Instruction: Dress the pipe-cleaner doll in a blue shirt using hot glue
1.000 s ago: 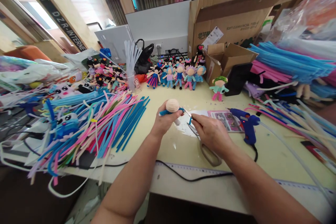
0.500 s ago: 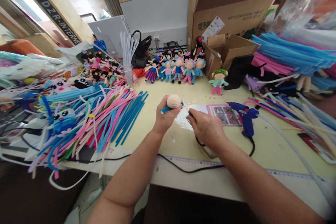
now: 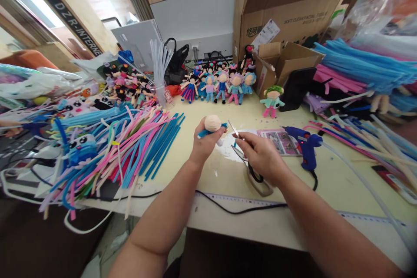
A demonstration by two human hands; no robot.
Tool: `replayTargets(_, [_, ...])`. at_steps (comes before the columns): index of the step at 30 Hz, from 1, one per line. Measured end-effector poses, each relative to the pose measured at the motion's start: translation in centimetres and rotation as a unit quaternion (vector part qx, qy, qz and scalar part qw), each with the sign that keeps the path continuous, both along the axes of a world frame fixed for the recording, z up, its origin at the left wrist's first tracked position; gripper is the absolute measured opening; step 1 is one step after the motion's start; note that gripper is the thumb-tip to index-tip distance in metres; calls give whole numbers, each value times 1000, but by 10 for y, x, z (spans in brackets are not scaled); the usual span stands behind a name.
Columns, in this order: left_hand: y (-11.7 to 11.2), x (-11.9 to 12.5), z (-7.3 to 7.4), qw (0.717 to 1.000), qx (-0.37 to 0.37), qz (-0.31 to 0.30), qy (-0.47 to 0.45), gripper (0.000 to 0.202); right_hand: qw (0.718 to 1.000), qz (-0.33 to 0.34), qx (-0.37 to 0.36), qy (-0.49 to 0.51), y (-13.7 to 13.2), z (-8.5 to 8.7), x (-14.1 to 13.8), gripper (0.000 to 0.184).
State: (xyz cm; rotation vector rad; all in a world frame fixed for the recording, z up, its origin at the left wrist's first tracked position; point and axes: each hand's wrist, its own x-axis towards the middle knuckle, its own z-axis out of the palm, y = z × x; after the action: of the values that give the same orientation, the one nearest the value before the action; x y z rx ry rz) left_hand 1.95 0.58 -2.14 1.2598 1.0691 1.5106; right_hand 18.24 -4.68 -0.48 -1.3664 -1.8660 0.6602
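Observation:
My left hand [image 3: 205,143] is closed around a small unfinished doll [image 3: 213,123], which has a round cream head with ridges. Blue pieces like arms stick out on both sides beneath the head. In my right hand [image 3: 262,154] are metal scissors [image 3: 233,129], their blades spread and pointing toward the doll without touching it. A dark loop, apparently part of the handle, hangs below the fingers. A small blue bit shows beside the blades. Under the scissors lies a white sheet [image 3: 224,150] with dark specks on it.
A blue glue gun [image 3: 304,143] stands to the right, its black cord running along the front edge. Pipe cleaners [image 3: 130,147] are heaped at left. Finished dolls [image 3: 222,87] line the back, near a cardboard box [image 3: 286,13]. Another person's hand [image 3: 11,129] shows at far left.
The scissors have drawn back from the doll, and their blades have opened wider. The doll has shifted slightly left and tilted, showing more of its blue arms.

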Motion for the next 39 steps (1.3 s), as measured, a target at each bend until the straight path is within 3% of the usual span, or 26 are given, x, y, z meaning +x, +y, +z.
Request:
replayTargets(11, [-3, 0, 1, 989, 101, 28, 108, 22, 998, -4, 7, -58, 1, 0, -1, 23])
replayTargets(18, [-2, 0, -3, 997, 46, 32, 52, 22, 986, -17, 32, -163, -3, -2, -8, 21])
replayTargets(23, [6, -5, -1, 997, 2, 27, -70, 24, 991, 29, 46, -120, -6, 4, -3, 23])
replayTargets(26, [7, -9, 3, 995, -9, 24, -92, 24, 991, -39, 31, -128, 2, 3, 10, 37])
replayTargets(30, [5, -10, 8, 995, -30, 15, -98, 26, 952, -119, -31, -279, 17, -4, 31, 35])
replayTargets(35, [1, -8, 11, 993, -45, -1, -108, 26, 910, -103, -88, -392, 24, -12, 45, 30])
replayTargets(37, [-1, -6, 12, 992, -58, -18, -110, 26, 917, -95, -71, -380, 23, -12, 46, 27])
replayTargets(39, [-4, -4, 12, 991, -70, -42, -103, 25, 950, -94, -12, -297, 23, -12, 43, 24])
